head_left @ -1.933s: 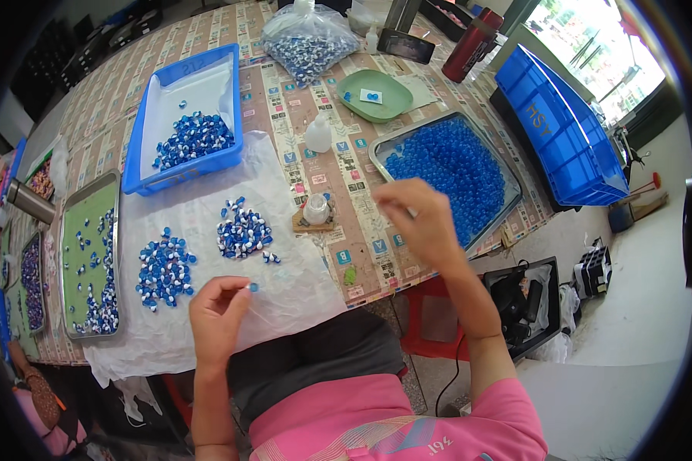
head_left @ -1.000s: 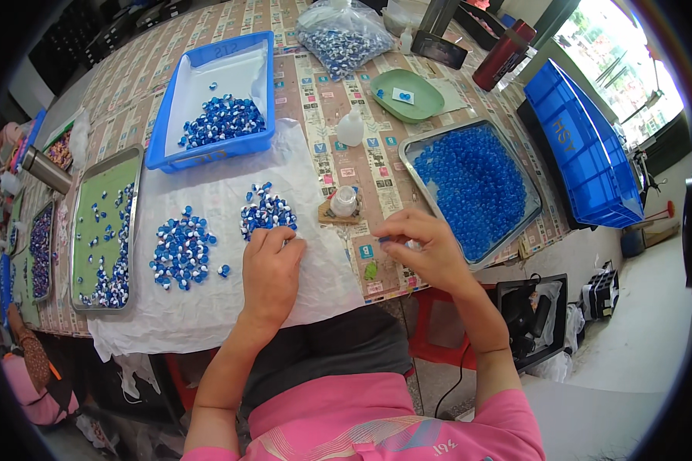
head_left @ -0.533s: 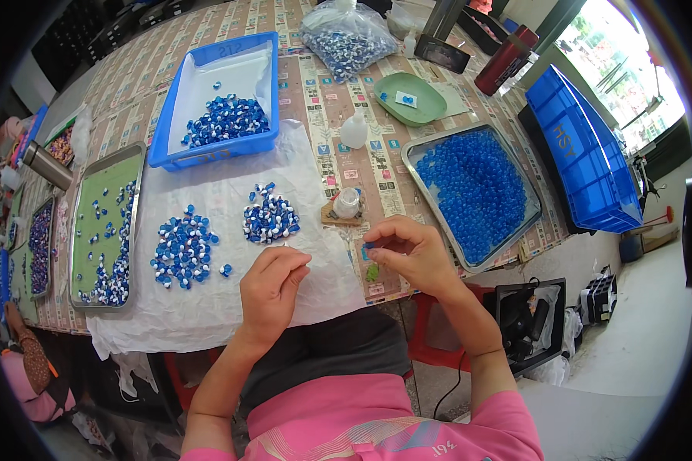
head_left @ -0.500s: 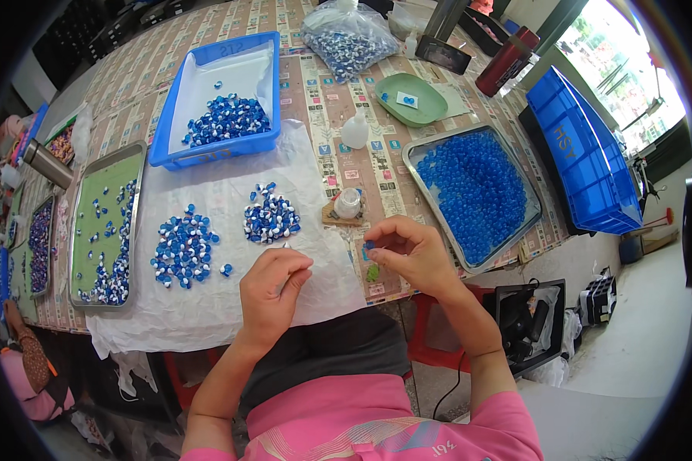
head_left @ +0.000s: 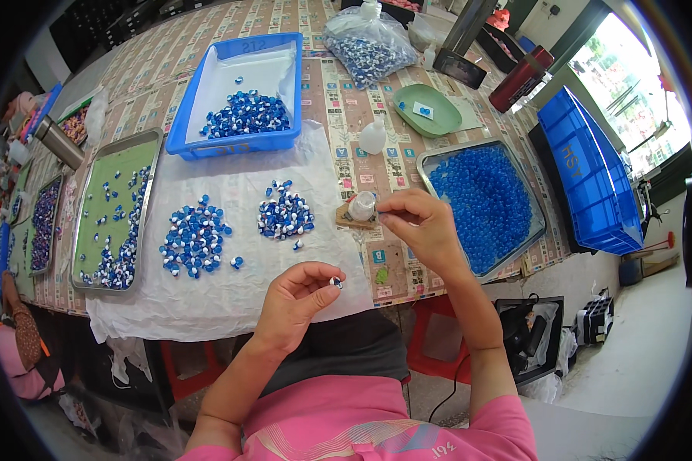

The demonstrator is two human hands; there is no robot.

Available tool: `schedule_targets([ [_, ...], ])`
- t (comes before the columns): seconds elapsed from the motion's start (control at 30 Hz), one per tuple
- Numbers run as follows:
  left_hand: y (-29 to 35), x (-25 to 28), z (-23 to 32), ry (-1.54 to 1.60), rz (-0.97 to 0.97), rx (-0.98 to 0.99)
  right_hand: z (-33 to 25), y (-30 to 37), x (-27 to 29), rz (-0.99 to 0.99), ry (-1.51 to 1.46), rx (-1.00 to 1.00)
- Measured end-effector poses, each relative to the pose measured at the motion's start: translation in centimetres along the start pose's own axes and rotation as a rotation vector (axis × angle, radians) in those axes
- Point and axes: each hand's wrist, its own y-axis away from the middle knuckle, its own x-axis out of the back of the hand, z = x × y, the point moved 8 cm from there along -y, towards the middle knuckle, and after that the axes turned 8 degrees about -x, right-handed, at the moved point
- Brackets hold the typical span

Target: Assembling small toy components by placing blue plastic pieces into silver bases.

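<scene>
My left hand (head_left: 296, 303) pinches a small blue-and-white bead (head_left: 336, 283) between thumb and forefinger, over the white sheet's front edge. Beside the small round white jar (head_left: 362, 206), my right hand (head_left: 423, 227) is closed, with its fingertips at the jar's right side. A blue bead was in those fingertips a moment ago; now only a tiny dark bit shows there. The jar stands on a small brown board (head_left: 347, 218). Left of it lie two piles of blue-and-white pieces, a smaller pile (head_left: 284, 211) and a wider pile (head_left: 192, 238). A steel tray (head_left: 425, 159) of clear blue beads stands right of my right hand.
A blue bin (head_left: 178, 127) with more blue-and-white pieces stands at the back. A green-lined tray (head_left: 77, 238) lies to the left. Farther back are a white bottle (head_left: 373, 138), a green dish (head_left: 446, 123) and a filled plastic bag (head_left: 369, 50). A blue crate (head_left: 588, 173) stands far right.
My left hand has come back from the smaller pile toward me, now with a blue-and-white bead showing in its fingers. The right hand has moved forward to the jar. The view has shifted slightly.
</scene>
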Motion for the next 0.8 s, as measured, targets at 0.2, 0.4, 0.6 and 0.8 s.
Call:
schedule_targets([
  [0.2,0.4,-0.6,-1.7,0.254,0.049,0.166,-1.7,-1.7,-0.4,0.037,0.219,0.123],
  [0.4,0.5,-0.8,-2.8,0.359,0.086,0.223,-2.4,-2.4,-1.5,0.045,0.319,0.268],
  [0.6,0.4,-0.7,-3.0,0.395,0.134,0.233,-2.6,-1.7,-1.3,0.088,0.311,0.312],
  [0.8,-0.1,-0.5,-3.5,0.416,0.153,0.212,-3.0,1.6,-2.2,-0.046,0.053,0.185],
])
